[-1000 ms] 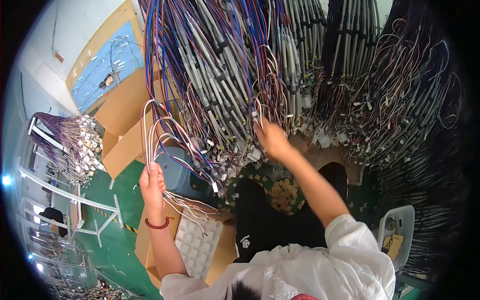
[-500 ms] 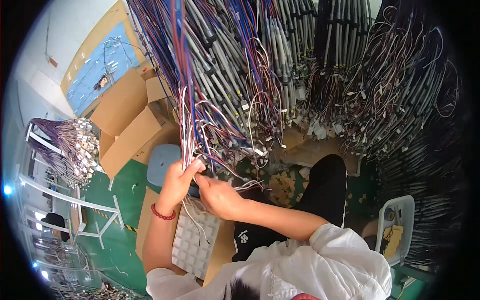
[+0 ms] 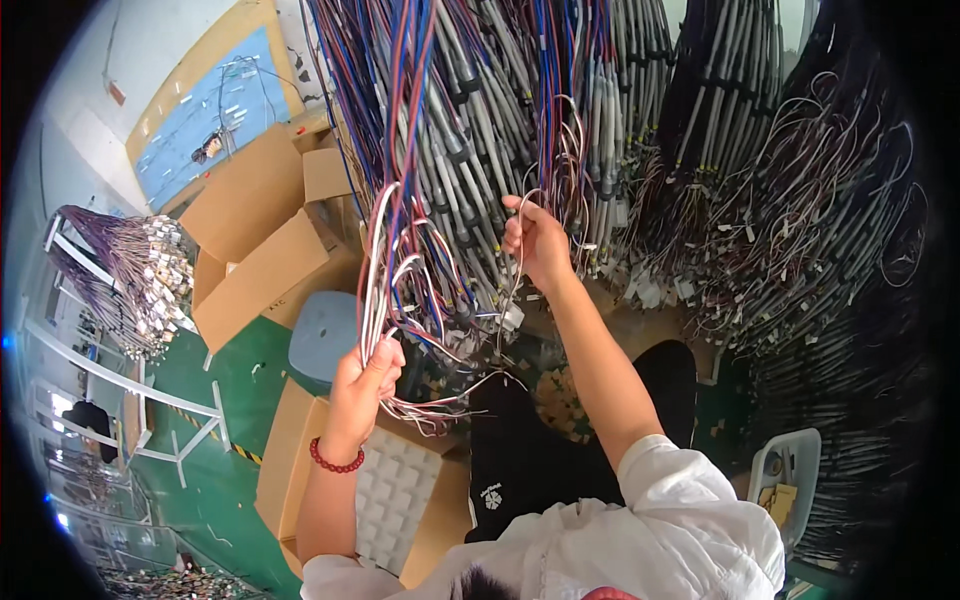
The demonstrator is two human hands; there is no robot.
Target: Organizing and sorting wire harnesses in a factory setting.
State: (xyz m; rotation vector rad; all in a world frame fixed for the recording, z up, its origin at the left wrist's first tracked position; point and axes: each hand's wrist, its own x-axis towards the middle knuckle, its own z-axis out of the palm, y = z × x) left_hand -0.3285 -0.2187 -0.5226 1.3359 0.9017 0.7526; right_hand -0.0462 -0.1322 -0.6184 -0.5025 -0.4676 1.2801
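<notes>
My left hand (image 3: 364, 388), with a red bead bracelet at its wrist, is closed round a bundle of thin wires (image 3: 376, 265) in white, red and blue. Their loose ends stick out to the right below the fist. Farther up and to the right, my right hand (image 3: 541, 248) has its fingers curled on a pale thin wire (image 3: 521, 262), which loops down from the hanging wires. Just behind that hand hang thick grey sleeved cables (image 3: 470, 160) with small white connectors at their lower ends.
More wire harnesses (image 3: 790, 200) hang across the back and right. Below my left forearm stands an open carton (image 3: 285, 460) with a white gridded tray (image 3: 392, 490). A blue stool (image 3: 322, 335) and a large cardboard box (image 3: 255, 280) are at left. A plastic bin (image 3: 808, 470) stands at right.
My right hand has left the spot beside my left hand, moved up and right, and taken a pale wire. My left hand keeps its bundle, slightly lower in view.
</notes>
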